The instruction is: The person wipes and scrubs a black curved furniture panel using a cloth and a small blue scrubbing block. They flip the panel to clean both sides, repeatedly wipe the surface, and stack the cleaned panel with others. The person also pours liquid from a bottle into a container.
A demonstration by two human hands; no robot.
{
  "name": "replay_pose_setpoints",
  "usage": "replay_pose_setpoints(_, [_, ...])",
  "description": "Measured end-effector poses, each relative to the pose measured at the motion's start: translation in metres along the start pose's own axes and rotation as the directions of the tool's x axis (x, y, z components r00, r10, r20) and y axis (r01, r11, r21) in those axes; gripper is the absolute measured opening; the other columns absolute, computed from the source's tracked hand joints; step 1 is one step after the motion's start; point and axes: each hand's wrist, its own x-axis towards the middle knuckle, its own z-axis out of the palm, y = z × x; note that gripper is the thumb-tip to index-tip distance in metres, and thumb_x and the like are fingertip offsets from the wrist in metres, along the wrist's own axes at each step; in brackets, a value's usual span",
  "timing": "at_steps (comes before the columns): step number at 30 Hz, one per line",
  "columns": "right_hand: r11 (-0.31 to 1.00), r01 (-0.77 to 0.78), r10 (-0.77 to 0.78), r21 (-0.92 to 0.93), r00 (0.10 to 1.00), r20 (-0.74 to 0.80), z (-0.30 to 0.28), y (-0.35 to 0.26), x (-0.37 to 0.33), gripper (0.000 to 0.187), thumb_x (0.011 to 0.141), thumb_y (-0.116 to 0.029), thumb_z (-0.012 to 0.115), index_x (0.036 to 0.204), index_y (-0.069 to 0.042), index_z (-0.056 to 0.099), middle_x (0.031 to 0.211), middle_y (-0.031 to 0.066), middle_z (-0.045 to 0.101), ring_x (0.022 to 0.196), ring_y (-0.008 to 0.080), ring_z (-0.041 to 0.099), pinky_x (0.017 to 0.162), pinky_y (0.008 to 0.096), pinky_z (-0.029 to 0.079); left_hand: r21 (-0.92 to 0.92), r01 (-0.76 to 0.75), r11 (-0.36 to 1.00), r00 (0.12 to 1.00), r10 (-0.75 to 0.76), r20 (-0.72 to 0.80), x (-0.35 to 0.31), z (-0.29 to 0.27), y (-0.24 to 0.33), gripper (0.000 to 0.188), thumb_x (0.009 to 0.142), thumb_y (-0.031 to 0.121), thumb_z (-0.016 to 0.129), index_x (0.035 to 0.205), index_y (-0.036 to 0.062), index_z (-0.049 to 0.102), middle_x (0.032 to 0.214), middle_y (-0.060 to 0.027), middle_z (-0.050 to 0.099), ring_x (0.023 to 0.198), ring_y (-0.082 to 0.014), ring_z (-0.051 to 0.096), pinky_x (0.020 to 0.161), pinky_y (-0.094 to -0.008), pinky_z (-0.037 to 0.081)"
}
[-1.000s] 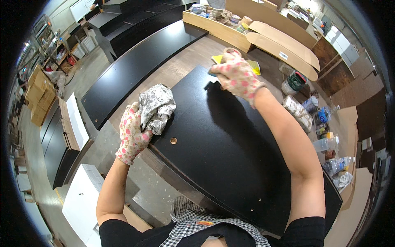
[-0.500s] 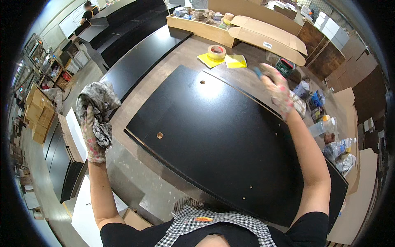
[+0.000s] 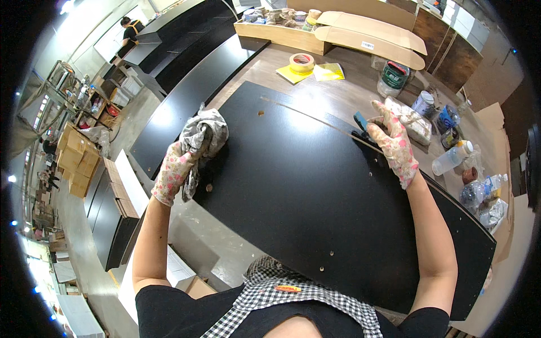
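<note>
A large black panel [image 3: 293, 174] with small drilled holes lies in front of me on the table. My left hand [image 3: 172, 172], in a flowered glove, grips a crumpled grey-and-white rag [image 3: 204, 135] at the panel's left edge. In a matching glove, my right hand [image 3: 394, 143] is over the panel's far right edge. Between its thumb and fingers is a small flat blue piece [image 3: 360, 120], its kind too small to make out. A dark patch shows on the panel just under that piece; whether it is a shadow I cannot tell.
Beyond the panel, a tape roll [image 3: 301, 62] sits on yellow sheets. A green-labelled jar [image 3: 393, 78], a white wrapped bundle [image 3: 410, 120] and several bottles [image 3: 452, 158] line the right side. A long black board [image 3: 186, 101] lies at left. A person [image 3: 129, 36] stands far off.
My right hand has come down toward the panel's edge with the blue piece. My left hand has brought the rag rightward to the panel. The whole view has shifted slightly.
</note>
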Motion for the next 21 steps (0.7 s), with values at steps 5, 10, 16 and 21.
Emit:
replay_pose_setpoints(5, [0.999, -0.028, 0.03, 0.029, 0.998, -0.047, 0.006, 0.0, -0.007, 0.057, 0.092, -0.019, 0.067, 0.143, -0.002, 0.048, 0.114, 0.0108, 0.063, 0.103, 0.0158, 0.059, 0.093, 0.0305, 0.046, 0.253, -0.324, 0.911, 0.915, 0.371, -0.162, 0.011, 0.022, 0.03, 0.03, 0.088, 0.019, 0.071, 0.114, 0.0036, 0.066, 0.104, -0.0098, 0.069, 0.085, -0.0181, 0.064, 0.077, -0.0313, 0.053])
replay_pose_setpoints(10, [0.999, 0.014, -0.017, -0.035, 0.998, -0.065, 0.006, 0.006, -0.008, 0.055, 0.092, -0.017, 0.067, 0.141, -0.001, 0.049, 0.107, 0.0079, 0.063, 0.09, 0.011, 0.057, 0.08, 0.0256, 0.048, 0.824, -0.464, 0.325, 0.838, 0.461, 0.29, 0.041, 0.081, 0.027, 0.024, 0.083, 0.02, 0.067, 0.091, -0.0021, 0.073, 0.141, -0.0155, 0.05, 0.106, -0.0315, 0.058, 0.1, -0.0396, 0.046])
replay_pose_setpoints(16, [0.993, 0.119, -0.12, -0.014, 0.989, -0.089, 0.005, 0.017, -0.008, 0.053, 0.093, -0.013, 0.065, 0.141, 0.0, 0.048, 0.11, 0.0104, 0.063, 0.096, 0.0154, 0.059, 0.088, 0.0292, 0.048, 0.55, -0.092, 0.83, 0.86, 0.344, -0.376, 0.119, -0.011, 0.0, 0.026, 0.093, 0.023, 0.061, 0.105, 0.0005, 0.067, 0.106, -0.0169, 0.067, 0.087, -0.0269, 0.065, 0.077, -0.0386, 0.055])
replay_pose_setpoints(21, [0.986, 0.161, -0.163, -0.031, 0.983, -0.079, 0.004, 0.021, -0.005, 0.048, 0.095, -0.012, 0.065, 0.139, 0.001, 0.051, 0.116, 0.0102, 0.064, 0.101, 0.0159, 0.061, 0.093, 0.0302, 0.048, -0.44, -0.448, 0.778, 0.805, 0.138, -0.577, 0.081, -0.078, -0.008, 0.026, 0.095, 0.029, 0.067, 0.108, 0.0067, 0.067, 0.091, -0.0018, 0.067, 0.068, -0.0116, 0.062, 0.057, -0.0275, 0.05])
